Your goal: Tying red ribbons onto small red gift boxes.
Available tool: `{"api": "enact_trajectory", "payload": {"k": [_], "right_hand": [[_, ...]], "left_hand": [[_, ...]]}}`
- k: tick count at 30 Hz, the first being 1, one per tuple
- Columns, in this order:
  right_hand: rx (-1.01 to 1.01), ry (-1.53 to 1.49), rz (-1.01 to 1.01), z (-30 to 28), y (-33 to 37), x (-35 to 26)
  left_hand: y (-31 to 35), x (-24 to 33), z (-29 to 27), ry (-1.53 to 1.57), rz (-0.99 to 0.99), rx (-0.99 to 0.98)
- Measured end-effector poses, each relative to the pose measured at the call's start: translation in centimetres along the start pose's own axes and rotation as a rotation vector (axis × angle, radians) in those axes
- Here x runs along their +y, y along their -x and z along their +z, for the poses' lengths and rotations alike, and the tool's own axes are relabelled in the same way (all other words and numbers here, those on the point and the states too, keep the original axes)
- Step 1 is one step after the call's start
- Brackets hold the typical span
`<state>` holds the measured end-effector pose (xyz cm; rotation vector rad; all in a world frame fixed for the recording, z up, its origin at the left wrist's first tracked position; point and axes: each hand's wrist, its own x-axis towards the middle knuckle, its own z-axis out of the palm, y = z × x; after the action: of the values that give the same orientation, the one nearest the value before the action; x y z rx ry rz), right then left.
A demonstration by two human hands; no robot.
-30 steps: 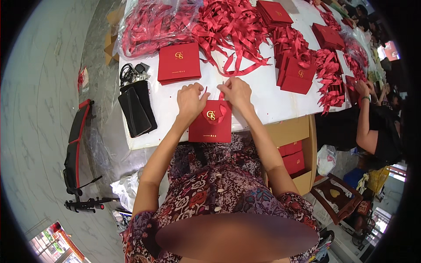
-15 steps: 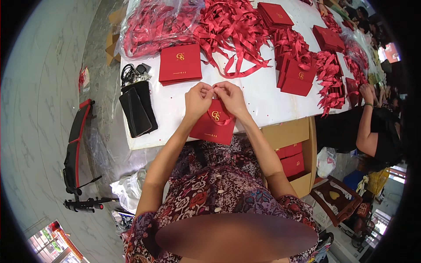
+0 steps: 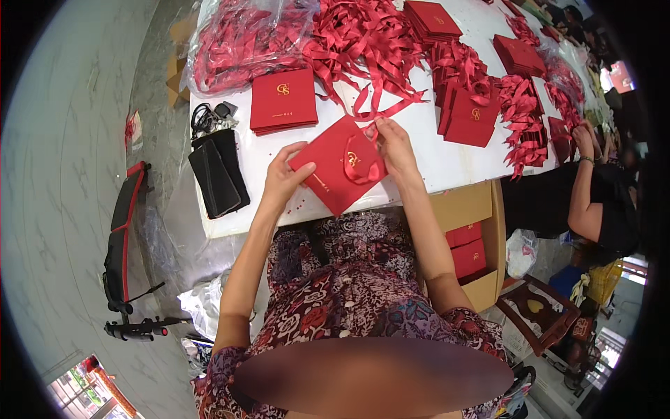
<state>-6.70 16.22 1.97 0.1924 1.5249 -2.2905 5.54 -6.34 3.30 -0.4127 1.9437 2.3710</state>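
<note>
A flat red paper gift bag (image 3: 324,157) with a gold emblem and a red ribbon handle (image 3: 356,171) is held tilted above the table's front edge. My left hand (image 3: 286,171) grips its lower left corner, thumb on the front and fingers behind. At the opposite side, my right hand (image 3: 395,150) pinches the bag's top edge near the ribbon. A stack of flat red bags (image 3: 284,99) lies just beyond my left hand. Loose red ribbons (image 3: 373,49) spread over the table past the bag.
A black pouch (image 3: 218,174) and a cable (image 3: 204,119) lie at the table's left. Ribboned bags (image 3: 471,115) are piled at the right. Below the edge stands a carton (image 3: 464,202) holding red bags. Another person's arm (image 3: 585,188) is at the far right.
My hands have moved apart from the bag's top. The left now holds a lower corner, the right stays at the top edge, and the bag has turned clockwise.
</note>
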Motion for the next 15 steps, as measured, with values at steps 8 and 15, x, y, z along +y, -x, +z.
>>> {"api": "enact_trajectory", "payload": {"k": [8, 15], "right_hand": [[-0.011, -0.116, 0.023, 1.7, -0.2, 2.2], [0.055, -0.016, -0.013, 1.0, -0.3, 0.2]], "left_hand": [[4.6, -1.1, 3.5, -0.211, 0.203, 0.102], [6.7, 1.2, 2.4, -0.338, 0.192, 0.006]]}}
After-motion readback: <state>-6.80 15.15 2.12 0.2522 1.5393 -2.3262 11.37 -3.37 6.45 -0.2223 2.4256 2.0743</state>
